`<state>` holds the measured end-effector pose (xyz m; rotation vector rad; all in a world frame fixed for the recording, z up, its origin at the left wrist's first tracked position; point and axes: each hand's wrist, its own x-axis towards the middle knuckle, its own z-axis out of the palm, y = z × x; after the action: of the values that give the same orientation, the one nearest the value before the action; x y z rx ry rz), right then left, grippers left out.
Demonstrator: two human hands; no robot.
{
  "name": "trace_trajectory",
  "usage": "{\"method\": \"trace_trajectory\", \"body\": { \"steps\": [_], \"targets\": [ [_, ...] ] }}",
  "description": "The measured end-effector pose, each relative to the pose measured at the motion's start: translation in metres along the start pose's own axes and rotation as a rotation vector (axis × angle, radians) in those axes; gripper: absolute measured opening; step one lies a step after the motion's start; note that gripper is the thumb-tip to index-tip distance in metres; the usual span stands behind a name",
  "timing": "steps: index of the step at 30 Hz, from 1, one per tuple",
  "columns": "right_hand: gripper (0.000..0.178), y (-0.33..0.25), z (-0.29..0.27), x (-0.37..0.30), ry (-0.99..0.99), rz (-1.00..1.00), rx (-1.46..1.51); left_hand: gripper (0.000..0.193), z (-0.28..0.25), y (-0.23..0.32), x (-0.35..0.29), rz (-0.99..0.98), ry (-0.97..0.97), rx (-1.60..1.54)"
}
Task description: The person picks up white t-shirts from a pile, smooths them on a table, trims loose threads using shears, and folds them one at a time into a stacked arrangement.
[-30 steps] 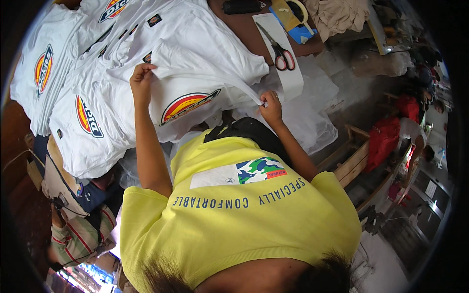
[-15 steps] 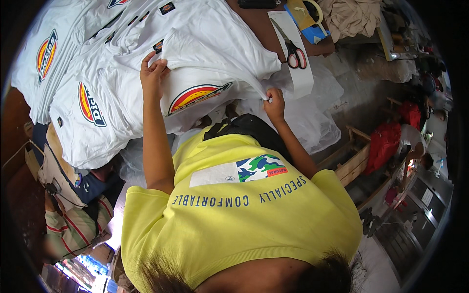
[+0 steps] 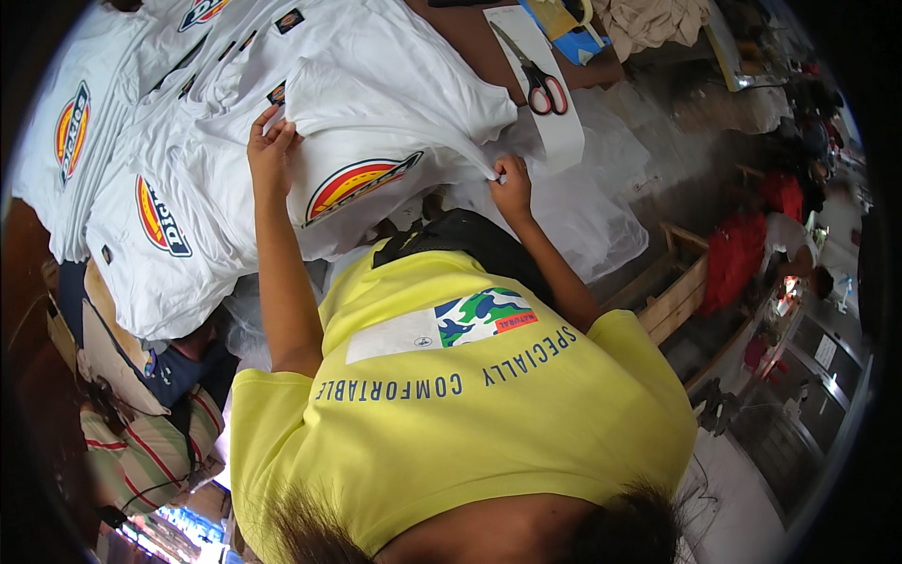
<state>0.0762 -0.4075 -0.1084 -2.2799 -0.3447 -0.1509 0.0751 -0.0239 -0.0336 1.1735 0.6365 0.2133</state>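
A white T-shirt (image 3: pixel 376 103) with a red, yellow and black chest print lies on a pile of like shirts in front of me. My left hand (image 3: pixel 272 155) is at its upper left, beside a small black neck label (image 3: pixel 276 93), fingers curled on the cloth; part of that grip is hidden. My right hand (image 3: pixel 512 193) pinches a gathered edge of the same shirt at its right end. Between both hands the cloth runs in a long fold above the print.
More printed white T-shirts (image 3: pixel 160 273) spread to the left. Scissors (image 3: pixel 543 86) with black and red handles lie on a white strip (image 3: pixel 561 141) at the right. Past them are a tape roll (image 3: pixel 583 14), beige cloth (image 3: pixel 653 23), clear plastic sheeting (image 3: pixel 601 211) and a wooden crate (image 3: pixel 678 287).
The whole view has shifted, so the shirts and scissors sit slightly further left and higher. My left fingers look a little looser; the right hand keeps its pinch.
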Motion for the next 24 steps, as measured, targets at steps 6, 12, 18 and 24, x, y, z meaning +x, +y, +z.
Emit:
{"method": "trace_trajectory", "body": {
  "steps": [6,12,18,24],
  "targets": [
    [0.023,-0.002,-0.002,0.001,0.004,0.0,0.023,0.04,-0.002,-0.003,0.002,0.006,-0.023,-0.011],
    [0.023,0.0,0.0,0.002,0.004,-0.002,0.056,0.041,-0.001,-0.002,-0.002,0.022,-0.041,-0.035],
    [0.022,0.005,0.001,0.001,-0.032,0.048,0.096,0.045,0.005,0.005,-0.011,0.08,-0.115,-0.065],
    [0.019,0.009,-0.003,0.005,-0.158,0.152,0.325,0.047,0.021,0.027,-0.028,-0.005,-0.141,-0.054]
  ]
}}
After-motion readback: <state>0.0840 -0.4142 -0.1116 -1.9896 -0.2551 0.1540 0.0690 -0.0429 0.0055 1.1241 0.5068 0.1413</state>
